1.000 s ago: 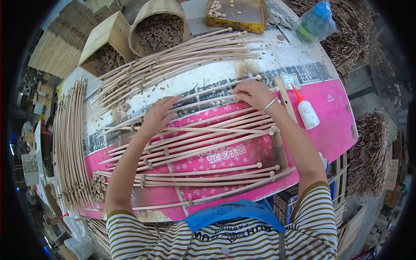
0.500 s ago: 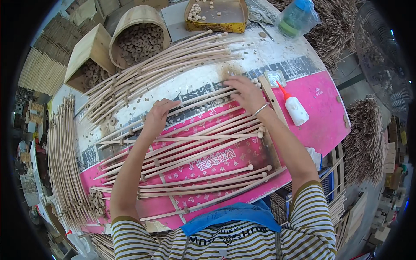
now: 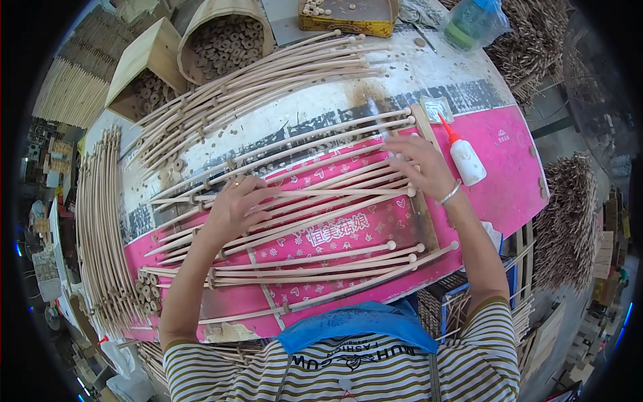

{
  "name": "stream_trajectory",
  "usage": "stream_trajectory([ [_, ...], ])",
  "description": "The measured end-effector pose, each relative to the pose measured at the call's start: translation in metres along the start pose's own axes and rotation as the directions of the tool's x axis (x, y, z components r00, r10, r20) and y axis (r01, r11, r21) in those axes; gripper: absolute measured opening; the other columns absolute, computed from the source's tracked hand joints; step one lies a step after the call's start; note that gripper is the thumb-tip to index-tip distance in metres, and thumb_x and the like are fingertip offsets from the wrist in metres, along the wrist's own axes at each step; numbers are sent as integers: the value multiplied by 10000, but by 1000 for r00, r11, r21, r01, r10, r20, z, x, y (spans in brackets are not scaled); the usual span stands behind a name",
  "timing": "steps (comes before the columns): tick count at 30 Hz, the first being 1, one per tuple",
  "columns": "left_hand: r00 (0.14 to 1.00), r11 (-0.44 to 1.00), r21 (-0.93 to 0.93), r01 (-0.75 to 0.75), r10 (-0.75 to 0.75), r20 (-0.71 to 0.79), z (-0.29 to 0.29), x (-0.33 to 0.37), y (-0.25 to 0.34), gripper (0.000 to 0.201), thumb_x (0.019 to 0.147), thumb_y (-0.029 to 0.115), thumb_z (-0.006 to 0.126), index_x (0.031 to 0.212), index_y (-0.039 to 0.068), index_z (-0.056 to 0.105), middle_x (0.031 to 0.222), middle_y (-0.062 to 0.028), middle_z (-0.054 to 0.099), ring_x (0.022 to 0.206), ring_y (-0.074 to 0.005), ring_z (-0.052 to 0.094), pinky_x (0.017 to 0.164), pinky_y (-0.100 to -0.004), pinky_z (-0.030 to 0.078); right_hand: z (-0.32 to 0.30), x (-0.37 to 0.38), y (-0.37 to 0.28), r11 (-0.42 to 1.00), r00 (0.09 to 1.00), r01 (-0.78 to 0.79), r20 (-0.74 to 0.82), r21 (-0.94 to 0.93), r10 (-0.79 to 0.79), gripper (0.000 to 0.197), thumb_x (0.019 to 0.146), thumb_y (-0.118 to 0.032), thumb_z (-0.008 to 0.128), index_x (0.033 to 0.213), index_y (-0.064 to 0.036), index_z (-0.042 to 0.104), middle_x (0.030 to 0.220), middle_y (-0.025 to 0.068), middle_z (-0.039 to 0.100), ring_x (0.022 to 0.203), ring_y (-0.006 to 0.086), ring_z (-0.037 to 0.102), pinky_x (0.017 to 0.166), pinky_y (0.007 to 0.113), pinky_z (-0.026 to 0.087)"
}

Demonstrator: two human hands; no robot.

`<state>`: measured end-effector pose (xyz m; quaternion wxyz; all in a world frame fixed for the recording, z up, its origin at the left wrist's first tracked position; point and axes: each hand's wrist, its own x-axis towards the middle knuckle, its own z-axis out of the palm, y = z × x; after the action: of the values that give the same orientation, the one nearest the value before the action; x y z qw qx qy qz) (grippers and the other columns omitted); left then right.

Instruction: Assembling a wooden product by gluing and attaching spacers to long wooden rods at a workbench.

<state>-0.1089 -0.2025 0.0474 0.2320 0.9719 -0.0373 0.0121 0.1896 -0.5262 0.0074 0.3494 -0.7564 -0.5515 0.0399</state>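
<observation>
Slim wooden rods (image 3: 335,192) lie across the pink sheet, with round balls at their right ends and small wooden rings near their left ends. My left hand (image 3: 234,209) rests over the rods' left part, its fingers apart and nothing gripped. Over the right ends my right hand (image 3: 423,166) hovers with fingers spread, near the balls and a wooden strip (image 3: 429,228). Just beyond my hands two rods (image 3: 321,134) lie together, their balls against the strip's far end. Several more rods (image 3: 321,273) lie nearer to me.
A white glue bottle (image 3: 467,161) with a red tip lies at the right. Behind are a heap of rods (image 3: 254,87), a wooden bucket (image 3: 201,20) and a box (image 3: 144,63) holding rings, and a yellow tin (image 3: 348,25) of balls. More rods (image 3: 100,234) line the left edge.
Both hands have come away from the far pair of rods and moved nearer to me, over the middle rods. My right hand has also shifted right. The far rods now lie free.
</observation>
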Motion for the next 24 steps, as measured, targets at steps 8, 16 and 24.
stream_trajectory([
  [8, 997, 995, 65, 72, -71, -13, 22, -15, -7, 419, 920, 137, 722, 1338, 158, 691, 1152, -91, 667, 1038, -333, 661, 900, -458, 530, 13, 3, 40, 950, 968, -247, 93, 192, 233, 319, 1085, -173, 578, 1342, -15, 681, 1232, 115, 738, 1139, 217, 685, 988, 339, 531],
  [16, 977, 972, -137, 191, -202, -68, -8, -19, 2, 254, 991, 99, 653, 1239, 69, 700, 1036, -141, 664, 980, -355, 661, 872, -445, 538, 4, 4, 34, 875, 946, -325, 129, 359, 298, 350, 1110, -229, 547, 1348, -12, 684, 1246, 96, 739, 1166, 183, 674, 1016, 320, 519],
  [24, 943, 949, -163, 270, -294, -153, -78, 27, -33, 247, 1015, 96, 634, 1233, -10, 681, 1098, -158, 724, 1005, -277, 685, 887, -374, 532, 14, 5, 38, 933, 968, -248, 34, 262, 248, 391, 1103, -310, 525, 1272, -22, 727, 1133, 160, 756, 1076, 274, 707, 973, 368, 525],
])
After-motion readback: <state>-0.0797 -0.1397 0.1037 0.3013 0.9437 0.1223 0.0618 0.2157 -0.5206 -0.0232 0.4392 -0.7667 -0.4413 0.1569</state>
